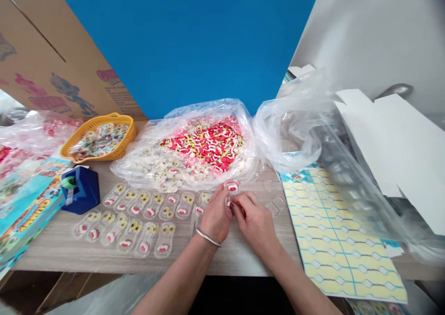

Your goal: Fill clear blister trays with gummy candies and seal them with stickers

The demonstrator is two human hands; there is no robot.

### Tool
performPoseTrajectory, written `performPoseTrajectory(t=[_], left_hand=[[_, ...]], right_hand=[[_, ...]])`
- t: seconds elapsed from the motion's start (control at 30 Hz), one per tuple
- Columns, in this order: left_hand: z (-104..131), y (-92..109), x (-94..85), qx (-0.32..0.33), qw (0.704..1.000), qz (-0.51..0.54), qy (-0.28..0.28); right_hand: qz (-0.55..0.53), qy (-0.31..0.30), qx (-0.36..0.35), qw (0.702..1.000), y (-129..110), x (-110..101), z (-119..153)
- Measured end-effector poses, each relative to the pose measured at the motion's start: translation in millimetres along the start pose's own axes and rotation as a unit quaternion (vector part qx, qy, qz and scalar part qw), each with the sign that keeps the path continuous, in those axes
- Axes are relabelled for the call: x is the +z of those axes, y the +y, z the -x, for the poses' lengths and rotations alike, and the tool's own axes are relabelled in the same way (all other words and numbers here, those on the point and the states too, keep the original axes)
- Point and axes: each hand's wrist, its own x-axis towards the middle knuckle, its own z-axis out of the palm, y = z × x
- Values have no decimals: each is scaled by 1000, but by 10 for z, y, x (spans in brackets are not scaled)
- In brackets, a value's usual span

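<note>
My left hand [218, 217], with a bangle at the wrist, is closed on a small clear plastic tray [231, 187] that has a red-and-white teeth-shaped candy in its upper hollow. The fingers of my right hand [253, 217] are pinched together at the tray's lower end; a small whitish piece shows there, too covered to make out fully. Left of my hands lie two rows of similar filled trays [164, 241], each with yellow-ringed eye candies and a teeth candy. Behind my hands, an open clear bag [139, 166] holds a heap of loose red, white and yellow candies [212, 143].
A yellow basket [131, 139] of wrapped pieces and a blue tape dispenser [83, 192] stand at left, beside a printed box [38, 213]. On the right are yellow label sheets [333, 231], a crumpled plastic bag [288, 125] and white card [392, 139]. A blue panel [194, 41] rises behind.
</note>
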Motion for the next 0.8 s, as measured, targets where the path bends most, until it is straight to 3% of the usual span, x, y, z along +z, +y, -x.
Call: performPoseTrajectory(t=[0.17, 0.3, 0.4, 0.47, 0.57, 0.63, 0.7, 0.8], left_hand=[[12, 31, 8, 6, 1000, -1, 6], [-19, 26, -17, 5, 1000, -11, 5], [-56, 33, -60, -2, 1000, -7, 14], [-86, 49, -103, -12, 999, -15, 31], [-155, 95, -167, -22, 998, -34, 55], [-228, 146, -191, -17, 998, -36, 58], [-324, 214, -193, -4, 997, -29, 66], [-492, 331, -166, 22, 997, -10, 67]], right_hand=[[-7, 3, -10, 1000, 16, 13, -1], [-116, 25, 47, 992, -19, 14, 3], [-192, 44, 86, 977, 73, -97, -50], [-155, 68, 97, 981, 239, -245, -121], [30, 97, 87, 991, 536, -504, -293], [127, 83, 64, 986, 651, -621, -459], [150, 44, 33, 987, 656, -650, -672], [151, -13, -15, 988, 533, -518, -1079]])
